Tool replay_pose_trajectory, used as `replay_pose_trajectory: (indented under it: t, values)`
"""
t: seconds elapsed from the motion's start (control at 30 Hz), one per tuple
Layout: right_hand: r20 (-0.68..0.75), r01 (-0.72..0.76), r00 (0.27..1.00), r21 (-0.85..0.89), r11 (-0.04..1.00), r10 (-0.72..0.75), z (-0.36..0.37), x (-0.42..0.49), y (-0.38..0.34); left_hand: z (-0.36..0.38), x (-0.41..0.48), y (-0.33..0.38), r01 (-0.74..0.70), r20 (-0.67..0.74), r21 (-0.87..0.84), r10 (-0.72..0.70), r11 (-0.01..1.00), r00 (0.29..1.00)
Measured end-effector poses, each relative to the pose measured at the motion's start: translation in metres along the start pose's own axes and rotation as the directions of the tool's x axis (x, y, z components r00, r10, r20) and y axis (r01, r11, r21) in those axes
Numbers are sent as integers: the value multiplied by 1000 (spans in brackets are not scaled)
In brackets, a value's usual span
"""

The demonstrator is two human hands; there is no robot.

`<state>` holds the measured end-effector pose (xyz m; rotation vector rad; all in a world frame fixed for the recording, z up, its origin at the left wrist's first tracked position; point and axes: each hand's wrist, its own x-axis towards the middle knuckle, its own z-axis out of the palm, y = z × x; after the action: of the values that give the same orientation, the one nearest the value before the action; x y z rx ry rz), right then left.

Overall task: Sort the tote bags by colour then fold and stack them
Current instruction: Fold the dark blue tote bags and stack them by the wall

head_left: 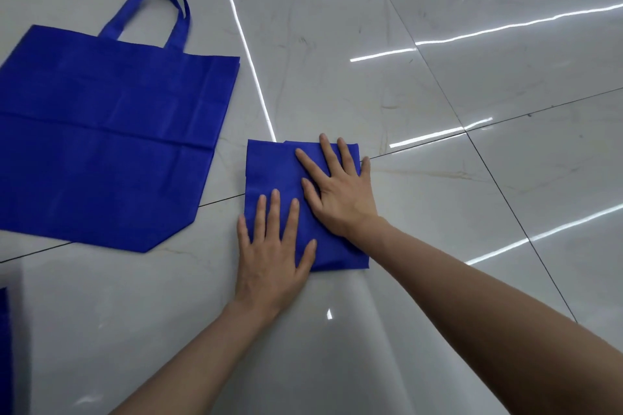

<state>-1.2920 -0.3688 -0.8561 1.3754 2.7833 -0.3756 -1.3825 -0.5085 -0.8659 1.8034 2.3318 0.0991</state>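
A blue tote bag folded into a small rectangle point(273, 168) lies on the glossy tiled floor at the centre. My left hand point(273, 253) presses flat on its near left corner, fingers straight and spread. My right hand point(337, 189) lies flat across its right half, fingers spread toward the far edge. To the left, an unfolded blue tote bag point(108, 145) lies flat with its handles pointing away from me.
The floor point(438, 111) is pale grey marble-look tile with dark grout lines and bright light reflections. A strip of another blue fabric piece point(5, 347) shows at the lower left edge of the view.
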Motion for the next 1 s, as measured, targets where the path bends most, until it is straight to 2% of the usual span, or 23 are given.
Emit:
replay_pose_trajectory:
  t: [0.17, 0.27, 0.3, 0.37, 0.43, 0.5, 0.57, 0.6, 0.7, 0.77, 0.83, 0.9, 1.0]
  values:
    - [102, 28, 994, -5, 1000, -27, -10, 1, -1, -14, 3, 0, 72, 161, -41, -65, 997, 985]
    - [144, -1, 990, -89, 996, 14, -14, -11, 0, -22, 1, -4, 36, 235, -42, -25, 998, 972]
    - [103, -25, 994, -137, 990, 39, -16, -20, 1, -24, -2, -7, -3, 228, -22, 8, 1000, 974]
    - [-35, -60, 998, -252, 966, 53, -19, -41, 4, -27, -11, -14, -49, 110, 52, 43, 997, 993]
    - [-125, -62, 992, -311, 948, 24, -19, -66, 11, -28, -23, -21, -23, -39, 109, 28, 994, 999]
    - [-126, -78, 991, -306, 949, 41, -19, -90, 12, -27, -35, -18, 34, -93, 92, -26, 995, 995]
    - [-35, -86, 996, -310, 947, 78, -18, -112, 6, -25, -46, -6, 106, -106, 18, -103, 994, 989]
    - [1, -92, 995, -307, 947, 97, -18, -120, 4, -24, -49, 0, 151, -68, -23, -152, 988, 986]
    - [-149, -79, 988, -342, 936, 29, -21, -123, 1, -14, -55, 9, 191, -14, -88, -193, 978, 981]
    - [-204, 56, 972, -291, 955, -119, -22, -111, -1, -8, -56, 8, 175, -23, -77, -177, 982, 984]
    - [-98, 251, 956, -208, 945, -275, -21, -96, -9, -3, -57, 6, 134, -24, -59, -135, 989, 991]
    - [67, 376, 927, -152, 914, -370, -19, -80, -19, -1, -57, 4, 99, -23, -41, -100, 994, 995]
    - [200, 390, 907, -72, 918, -370, -7, -67, -16, 0, -57, 6, 106, -30, -35, -107, 994, 994]
